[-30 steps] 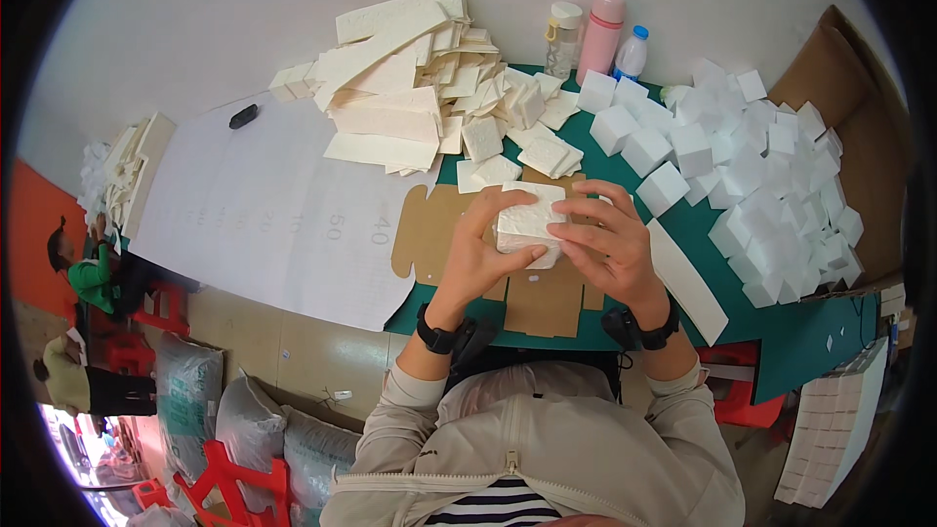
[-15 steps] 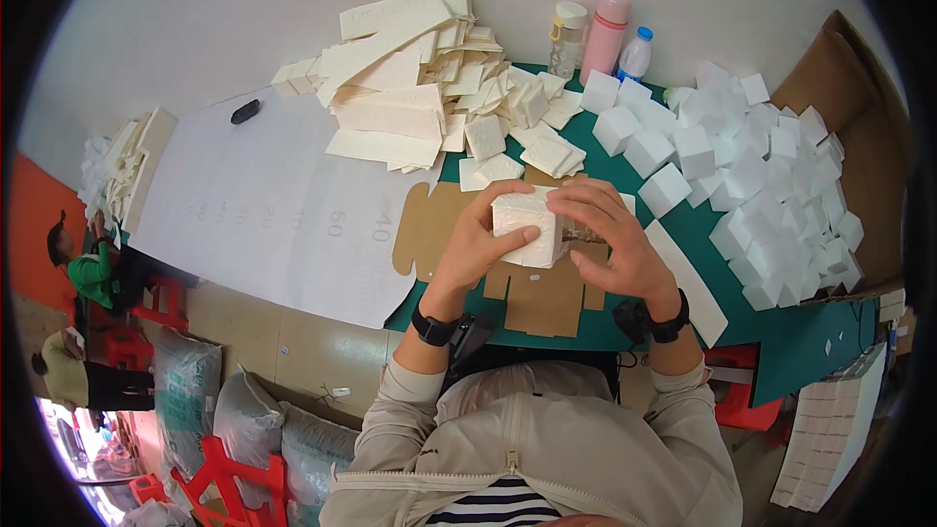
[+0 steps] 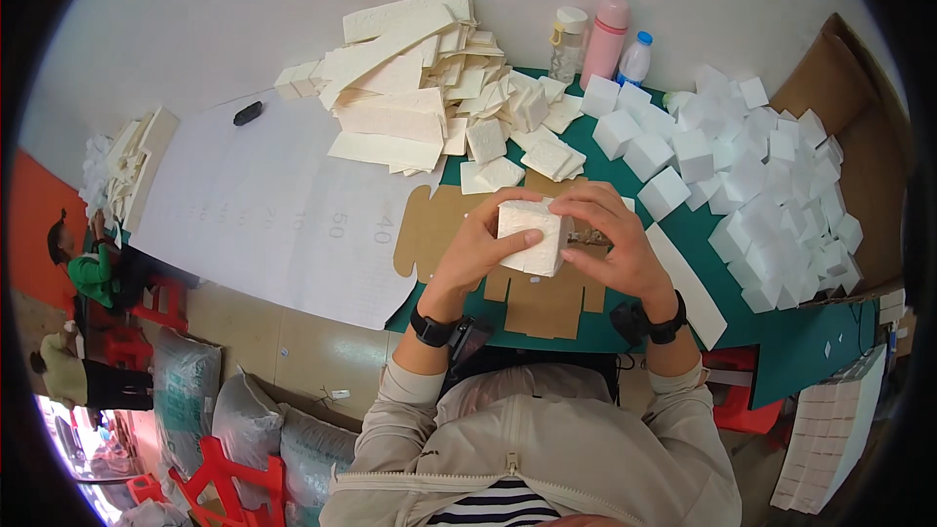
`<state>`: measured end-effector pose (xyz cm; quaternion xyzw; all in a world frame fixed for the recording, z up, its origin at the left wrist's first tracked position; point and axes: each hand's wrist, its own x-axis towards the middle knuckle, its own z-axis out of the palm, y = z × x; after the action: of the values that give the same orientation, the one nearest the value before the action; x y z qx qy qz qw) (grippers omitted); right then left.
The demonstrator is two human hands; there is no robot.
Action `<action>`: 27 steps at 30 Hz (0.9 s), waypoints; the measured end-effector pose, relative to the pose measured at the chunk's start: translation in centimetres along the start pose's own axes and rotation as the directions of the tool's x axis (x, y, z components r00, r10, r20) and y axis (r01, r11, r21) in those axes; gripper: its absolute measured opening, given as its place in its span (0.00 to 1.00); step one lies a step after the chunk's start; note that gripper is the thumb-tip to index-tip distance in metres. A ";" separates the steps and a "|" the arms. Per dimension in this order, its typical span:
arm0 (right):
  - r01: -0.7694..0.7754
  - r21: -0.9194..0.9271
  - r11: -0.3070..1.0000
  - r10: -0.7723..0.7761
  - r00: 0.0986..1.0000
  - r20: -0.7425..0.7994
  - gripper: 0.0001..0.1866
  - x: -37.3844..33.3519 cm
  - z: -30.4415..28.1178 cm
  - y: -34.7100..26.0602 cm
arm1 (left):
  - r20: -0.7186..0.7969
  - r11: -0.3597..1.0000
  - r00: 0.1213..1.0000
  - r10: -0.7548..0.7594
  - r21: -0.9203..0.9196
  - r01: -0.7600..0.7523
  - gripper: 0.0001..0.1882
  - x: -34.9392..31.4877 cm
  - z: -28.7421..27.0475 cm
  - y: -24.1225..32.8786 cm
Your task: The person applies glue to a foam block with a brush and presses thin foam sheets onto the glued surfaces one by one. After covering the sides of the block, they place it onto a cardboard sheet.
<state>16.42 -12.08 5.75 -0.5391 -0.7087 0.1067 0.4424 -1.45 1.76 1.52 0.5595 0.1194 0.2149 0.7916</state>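
Observation:
Above the middle of the table a cream-covered block [image 3: 525, 246], roughly cube-shaped, is gripped in my left hand [image 3: 480, 244], the thumb lying across its front face. My right hand [image 3: 615, 239] curls around the block's right side, its fingertips at the upper right edge and its thumb near the right face. Beneath both hands lies a flat piece of brown cardboard [image 3: 542, 307] with cut-out edges. Beyond the hands are loose cream textured squares [image 3: 554, 158], near a pile of cream sheets and strips [image 3: 390, 109].
White foam cubes [image 3: 695, 154] are heaped at the right, against an open cardboard box [image 3: 864, 166]. A clear bottle [image 3: 566, 47], pink flask [image 3: 605, 44] and blue-capped bottle [image 3: 634, 60] stand by the wall. A cream strip [image 3: 688, 288] lies right of my hand. Two people sit or stand far left.
My right thumb has moved in toward the block's right side. The block has shifted slightly right and down, still in my left hand.

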 end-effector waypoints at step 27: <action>-0.339 0.672 0.658 0.452 0.892 0.007 0.20 -0.8 2.1 2.5 | 0.009 0.997 0.998 -0.067 0.027 0.067 0.24 0.1 -1.5 -0.4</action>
<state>16.57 -11.03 2.52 -0.4967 -0.4523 0.3988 0.6242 -1.95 2.91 0.63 0.5668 0.1369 0.1837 0.7914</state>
